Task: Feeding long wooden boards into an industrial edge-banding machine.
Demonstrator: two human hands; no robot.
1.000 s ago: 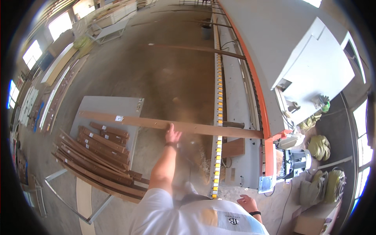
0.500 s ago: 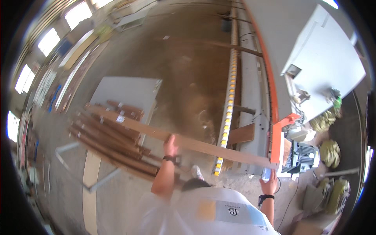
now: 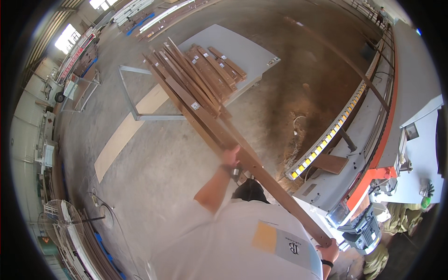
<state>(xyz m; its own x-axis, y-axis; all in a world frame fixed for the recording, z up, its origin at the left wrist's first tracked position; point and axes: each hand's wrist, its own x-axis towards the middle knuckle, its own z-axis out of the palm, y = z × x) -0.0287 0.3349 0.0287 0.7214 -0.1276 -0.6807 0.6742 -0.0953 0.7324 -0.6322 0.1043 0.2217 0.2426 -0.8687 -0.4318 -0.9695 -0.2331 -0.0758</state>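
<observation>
A long brown board (image 3: 280, 192) runs slantwise from the stack side down to my right, in front of my body. My left hand (image 3: 230, 156) is closed on it partway along, slightly blurred. At its near right end, my right hand (image 3: 329, 251) grips the board's tip, fingers partly hidden beneath it. The board's far part passes over or beside a stack of similar brown boards (image 3: 179, 77), several bearing small white labels; whether it touches them I cannot tell. That stack lies on a grey panel (image 3: 255, 53).
On the right stands a long machine with an orange rail (image 3: 388, 135), a grey motor (image 3: 363, 235) and a yellow-and-white roller strip (image 3: 334, 133). A grey metal frame (image 3: 133, 100) and a pale plank (image 3: 125, 135) lie left. A round fan (image 3: 60, 219) stands lower left.
My view has turned left. The board has come away from the machine's orange end and swung to a steeper slant beside the stack, with both hands still on it.
</observation>
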